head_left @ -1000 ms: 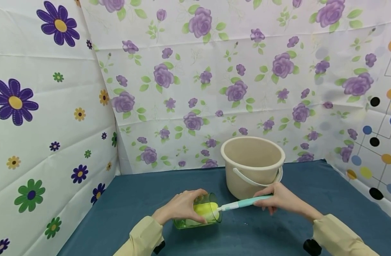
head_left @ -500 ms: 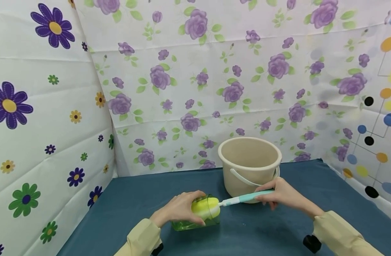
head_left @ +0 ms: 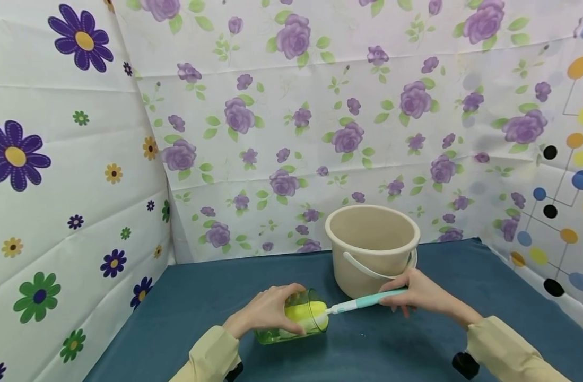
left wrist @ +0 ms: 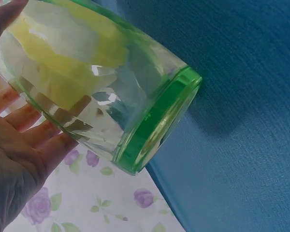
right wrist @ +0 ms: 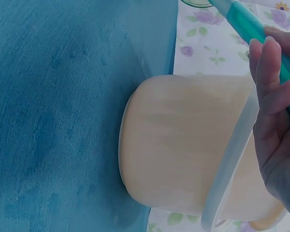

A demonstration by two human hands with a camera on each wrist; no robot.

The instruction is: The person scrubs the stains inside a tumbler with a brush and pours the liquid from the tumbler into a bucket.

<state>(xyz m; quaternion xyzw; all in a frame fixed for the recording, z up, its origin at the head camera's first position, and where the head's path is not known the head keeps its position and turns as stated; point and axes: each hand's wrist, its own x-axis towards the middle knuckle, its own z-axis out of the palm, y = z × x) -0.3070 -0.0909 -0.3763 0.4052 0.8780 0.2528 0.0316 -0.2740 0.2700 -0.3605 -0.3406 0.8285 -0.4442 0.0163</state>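
A clear green glass cup (head_left: 291, 335) lies tilted on its side, its mouth toward the right. My left hand (head_left: 268, 311) grips it around the wall, thumb in front and fingers behind; the thick green base (left wrist: 159, 121) shows in the left wrist view. Inside the cup is the yellow and white sponge head (head_left: 310, 314) of a cup brush. My right hand (head_left: 417, 292) holds the brush's teal and white handle (head_left: 363, 302) between thumb and fingers. In the right wrist view the fingers (right wrist: 268, 63) curl round the handle.
A beige bucket (head_left: 367, 265) with a white handle (head_left: 367, 268) stands upright behind the right hand, close to it. Dark blue cloth (head_left: 215, 292) covers the table. Flowered sheets (head_left: 272, 132) hang at the back and left, a dotted one (head_left: 558, 233) at right.
The sponge head came up toward the cup's mouth half a second ago, and now sits lower and slightly deeper in. The right hand dipped a little. Both grips stay the same.
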